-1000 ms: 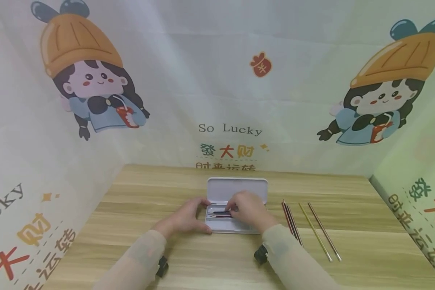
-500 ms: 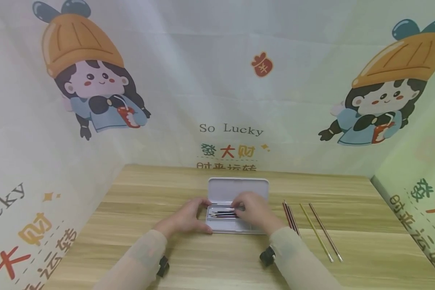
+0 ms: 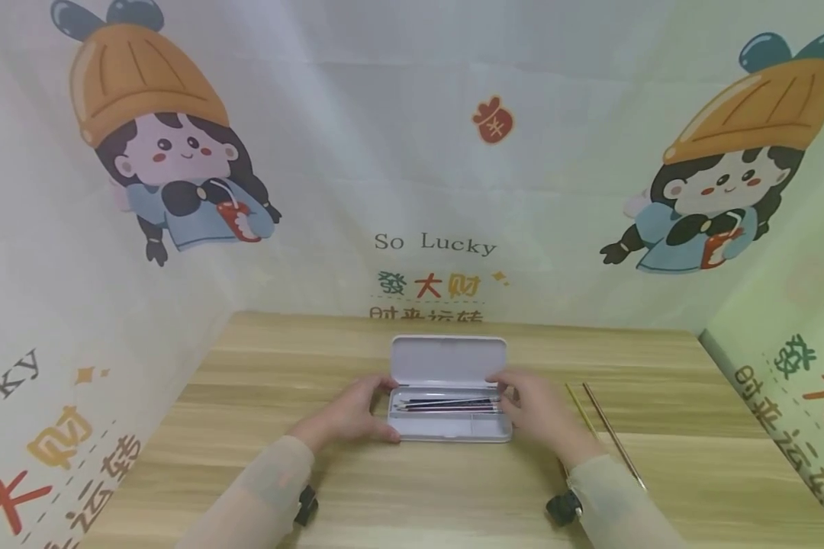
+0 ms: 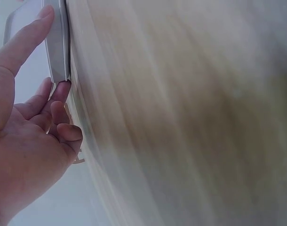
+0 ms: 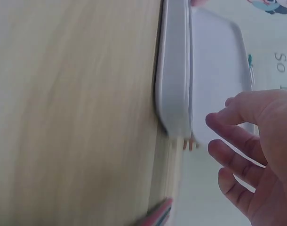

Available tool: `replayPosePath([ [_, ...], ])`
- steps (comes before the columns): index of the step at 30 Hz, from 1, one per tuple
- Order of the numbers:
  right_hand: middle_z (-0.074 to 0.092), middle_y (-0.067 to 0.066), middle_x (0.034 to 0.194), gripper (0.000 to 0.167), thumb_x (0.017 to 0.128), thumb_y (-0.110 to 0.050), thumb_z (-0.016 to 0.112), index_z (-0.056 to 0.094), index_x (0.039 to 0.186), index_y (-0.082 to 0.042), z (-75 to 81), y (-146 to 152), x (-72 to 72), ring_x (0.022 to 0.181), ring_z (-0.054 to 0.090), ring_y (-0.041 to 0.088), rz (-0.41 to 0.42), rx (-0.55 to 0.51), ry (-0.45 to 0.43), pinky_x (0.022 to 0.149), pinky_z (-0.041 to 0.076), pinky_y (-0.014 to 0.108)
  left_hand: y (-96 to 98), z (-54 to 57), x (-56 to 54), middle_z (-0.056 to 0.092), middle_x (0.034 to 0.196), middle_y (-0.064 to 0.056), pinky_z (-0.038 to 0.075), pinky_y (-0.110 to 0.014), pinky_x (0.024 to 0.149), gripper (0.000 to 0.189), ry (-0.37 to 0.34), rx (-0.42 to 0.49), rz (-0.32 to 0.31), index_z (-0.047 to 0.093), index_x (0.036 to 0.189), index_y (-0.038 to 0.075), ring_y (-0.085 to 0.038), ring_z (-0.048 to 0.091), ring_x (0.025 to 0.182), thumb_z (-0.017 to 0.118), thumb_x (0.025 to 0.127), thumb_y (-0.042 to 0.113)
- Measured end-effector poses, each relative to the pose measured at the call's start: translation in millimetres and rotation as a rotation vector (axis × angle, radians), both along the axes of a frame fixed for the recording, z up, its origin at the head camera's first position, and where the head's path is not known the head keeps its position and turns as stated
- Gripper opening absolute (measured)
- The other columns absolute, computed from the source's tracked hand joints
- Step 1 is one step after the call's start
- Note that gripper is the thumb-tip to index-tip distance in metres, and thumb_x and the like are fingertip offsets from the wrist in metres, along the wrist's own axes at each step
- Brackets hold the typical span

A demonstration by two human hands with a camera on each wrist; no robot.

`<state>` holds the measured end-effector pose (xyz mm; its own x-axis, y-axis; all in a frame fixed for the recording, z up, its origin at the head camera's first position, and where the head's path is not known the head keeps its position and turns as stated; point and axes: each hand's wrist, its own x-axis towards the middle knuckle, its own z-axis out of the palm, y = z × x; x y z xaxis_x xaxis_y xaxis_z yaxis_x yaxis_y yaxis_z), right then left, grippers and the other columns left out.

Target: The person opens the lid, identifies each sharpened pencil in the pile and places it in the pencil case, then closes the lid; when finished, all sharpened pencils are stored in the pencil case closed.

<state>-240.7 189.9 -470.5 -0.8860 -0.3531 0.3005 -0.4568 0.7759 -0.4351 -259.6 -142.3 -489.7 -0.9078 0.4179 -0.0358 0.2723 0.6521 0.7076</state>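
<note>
A white pencil case (image 3: 429, 428) lies on the table with its lid (image 3: 448, 360) raised at the back. Several dark pencils (image 3: 439, 404) lie lengthwise in its rear compartment. My left hand (image 3: 350, 409) holds the left end of the case, thumb at the front corner and fingers at the back. In the left wrist view, the left thumb (image 4: 28, 37) lies along the case's edge. My right hand (image 3: 539, 408) is over the case's right end. Its fingers are loosely bent with nothing between them in the right wrist view, beside the case (image 5: 174, 70).
To the right, a yellow pencil (image 3: 582, 409) and a reddish-brown pencil (image 3: 614, 435) lie on the wooden table (image 3: 357, 511). More pencils (image 5: 157, 214) there are mostly hidden by my right arm. A printed cloth (image 3: 329, 168) hangs behind and at the sides.
My right hand has let go of the pencils inside the case and moved right to its right end. The left hand keeps its hold.
</note>
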Motion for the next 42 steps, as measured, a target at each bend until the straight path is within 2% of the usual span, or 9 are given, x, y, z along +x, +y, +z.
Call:
replayPosePath([
  [3, 0.074, 0.006, 0.101, 0.037, 0.086, 0.0, 0.067, 0.072, 0.123, -0.007, 1.5, 14.2, 4.9, 0.072, 0.055, 0.007, -0.041, 0.018, -0.027, 0.064, 0.05, 0.025, 0.8, 1.4, -1.0, 0.059, 0.139, -0.015, 0.035, -0.056, 0.121, 0.087, 0.0, -0.004, 0.003, 0.056, 0.137, 0.006, -0.037, 0.05, 0.136, 0.098, 0.064, 0.028],
  [7, 0.075, 0.006, 0.1, 0.038, 0.084, -0.001, 0.068, 0.074, 0.121, -0.008, 0.5, 33.6, 11.1, 0.075, 0.061, 0.012, -0.089, 0.089, 0.022, 0.065, 0.054, 0.031, 2.3, -0.8, -2.2, 0.06, 0.137, -0.015, 0.036, -0.056, 0.121, 0.086, 0.01, -0.004, -0.006, 0.056, 0.136, 0.006, -0.036, 0.05, 0.135, 0.098, 0.064, 0.028],
  [10, 0.076, 0.007, 0.104, 0.034, 0.084, -0.003, 0.071, 0.075, 0.117, -0.009, -1.9, 47.4, 15.4, 0.089, 0.071, 0.022, -0.129, 0.127, 0.045, 0.075, 0.06, 0.042, 4.1, -2.6, -3.1, 0.06, 0.136, -0.015, 0.037, -0.056, 0.12, 0.086, 0.016, 0.001, -0.022, 0.057, 0.136, 0.005, -0.036, 0.051, 0.134, 0.098, 0.064, 0.029],
  [14, 0.076, 0.012, 0.115, 0.032, 0.083, -0.003, 0.073, 0.077, 0.114, -0.01, -4.0, 60.6, 20.2, 0.106, 0.071, 0.034, -0.164, 0.127, -0.001, 0.084, 0.06, 0.052, 5.8, -2.4, -2.9, 0.06, 0.136, -0.016, 0.037, -0.056, 0.12, 0.087, 0.009, 0.006, -0.038, 0.056, 0.136, 0.004, -0.036, 0.051, 0.133, 0.098, 0.064, 0.029],
  [18, 0.075, 0.011, 0.112, 0.03, 0.083, -0.005, 0.075, 0.078, 0.112, -0.011, -2.5, 66.3, 21.8, 0.09, 0.07, 0.026, -0.191, 0.11, -0.064, 0.072, 0.059, 0.043, 5.9, 0.6, -1.0, 0.06, 0.137, -0.017, 0.036, -0.056, 0.121, 0.087, 0.003, 0.009, -0.031, 0.056, 0.136, 0.003, -0.037, 0.051, 0.134, 0.098, 0.064, 0.026],
  [22, 0.075, 0.004, 0.098, 0.026, 0.085, -0.007, 0.076, 0.078, 0.11, -0.011, -0.7, 67.7, 21.3, 0.064, 0.057, 0.011, -0.195, 0.084, -0.121, 0.053, 0.047, 0.028, 4.8, 2.3, 0.2, 0.059, 0.137, -0.017, 0.035, -0.056, 0.121, 0.086, 0.005, 0.009, -0.02, 0.056, 0.136, 0.003, -0.037, 0.05, 0.134, 0.098, 0.064, 0.025],
  [24, 0.075, 0.002, 0.095, 0.025, 0.085, -0.008, 0.076, 0.078, 0.11, -0.011, -1.0, 67.9, 21.1, 0.059, 0.051, 0.008, -0.188, 0.082, -0.134, 0.049, 0.042, 0.024, 4.1, 2.3, 0.8, 0.059, 0.137, -0.016, 0.035, -0.055, 0.121, 0.086, 0.004, 0.005, -0.013, 0.056, 0.136, 0.004, -0.036, 0.05, 0.134, 0.098, 0.065, 0.026],
  [32, 0.075, 0.0, 0.092, 0.025, 0.082, -0.009, 0.077, 0.078, 0.107, -0.012, -2.9, 64.7, 21.2, 0.061, 0.048, 0.01, -0.2, 0.125, -0.11, 0.048, 0.038, 0.026, 2.6, 1.7, 1.1, 0.059, 0.137, -0.016, 0.035, -0.056, 0.121, 0.086, 0.001, 0.008, 0.002, 0.056, 0.136, 0.004, -0.037, 0.05, 0.135, 0.098, 0.064, 0.026],
  [42, 0.075, 0.002, 0.094, 0.025, 0.083, -0.009, 0.078, 0.078, 0.108, -0.013, -4.1, 61.4, 21.2, 0.06, 0.05, 0.01, -0.234, 0.135, -0.152, 0.046, 0.041, 0.026, 0.4, 4.0, 1.9, 0.06, 0.137, -0.016, 0.036, -0.056, 0.12, 0.085, 0.013, -0.011, -0.002, 0.056, 0.136, 0.004, -0.037, 0.051, 0.134, 0.098, 0.065, 0.027],
])
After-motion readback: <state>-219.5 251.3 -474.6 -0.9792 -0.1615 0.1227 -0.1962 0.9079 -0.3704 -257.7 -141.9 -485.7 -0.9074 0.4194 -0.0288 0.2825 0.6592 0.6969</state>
